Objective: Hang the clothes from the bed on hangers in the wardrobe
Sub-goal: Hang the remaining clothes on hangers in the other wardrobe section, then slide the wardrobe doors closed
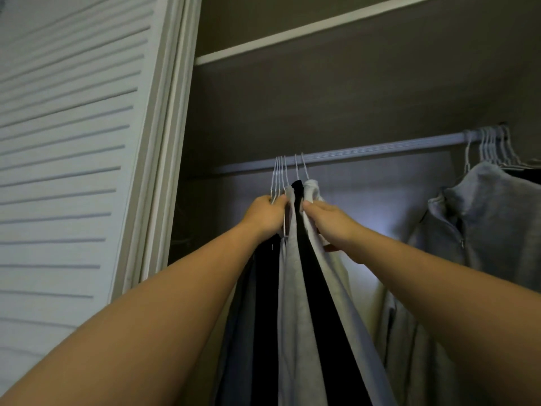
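Observation:
Both my arms reach up into the wardrobe toward the white rail (366,150). Several white wire hangers (279,174) hook over the rail at its left part, carrying garments. My left hand (265,215) is closed around the necks of the left group of hangers, above dark clothes (263,303). A light grey garment (295,303), a black garment (310,273) and a pale garment (336,276) hang side by side. My right hand (330,221) pinches the pale garment just below its collar.
A white louvred door (67,159) stands folded open on the left. A shelf edge (292,30) runs above the rail. On the right, a grey zip sweater (486,218) hangs among several more hangers (494,148). The rail between the two groups is bare.

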Motion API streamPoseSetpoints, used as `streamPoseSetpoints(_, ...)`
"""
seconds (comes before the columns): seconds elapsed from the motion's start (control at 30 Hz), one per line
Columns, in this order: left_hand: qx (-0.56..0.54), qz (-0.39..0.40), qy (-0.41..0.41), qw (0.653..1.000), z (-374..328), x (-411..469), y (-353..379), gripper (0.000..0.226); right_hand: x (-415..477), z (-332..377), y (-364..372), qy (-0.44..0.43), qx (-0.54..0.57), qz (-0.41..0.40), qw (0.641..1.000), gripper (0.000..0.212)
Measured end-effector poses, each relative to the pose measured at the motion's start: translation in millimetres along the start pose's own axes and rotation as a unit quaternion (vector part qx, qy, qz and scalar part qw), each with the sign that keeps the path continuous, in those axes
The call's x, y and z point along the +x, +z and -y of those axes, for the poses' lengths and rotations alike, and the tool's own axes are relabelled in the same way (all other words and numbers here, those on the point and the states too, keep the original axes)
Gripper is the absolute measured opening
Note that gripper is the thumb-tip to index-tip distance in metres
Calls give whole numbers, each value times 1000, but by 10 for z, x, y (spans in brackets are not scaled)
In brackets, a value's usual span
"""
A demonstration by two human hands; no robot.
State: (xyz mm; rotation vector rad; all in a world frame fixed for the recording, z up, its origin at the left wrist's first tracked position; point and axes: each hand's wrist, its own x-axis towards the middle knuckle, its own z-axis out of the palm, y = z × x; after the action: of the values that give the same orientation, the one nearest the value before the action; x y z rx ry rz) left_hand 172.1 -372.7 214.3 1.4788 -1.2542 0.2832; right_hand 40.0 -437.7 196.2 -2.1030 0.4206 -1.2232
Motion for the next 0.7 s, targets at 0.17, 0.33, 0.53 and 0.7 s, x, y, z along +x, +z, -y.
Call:
streamPoseSetpoints(0.17,192,-54,21,980,-68,-432,-177,46,-348,-93,-137,-131,-229,-10,964,48)
streamPoseSetpoints(0.33,368,-86,143,915,-168,-1108,-409,44,-840,-116,-188,-203,-305,-20,930,66)
streamPoseSetpoints(0.53,458,-135,210,853,-192,-1797,-775,37,-1431,89,-2,-271,-384,-3,883,65)
streamPoseSetpoints(0.7,499,-138,200,832,-5,-2210,-1307,45,-1656,276,323,-319,-380,30,868,65)
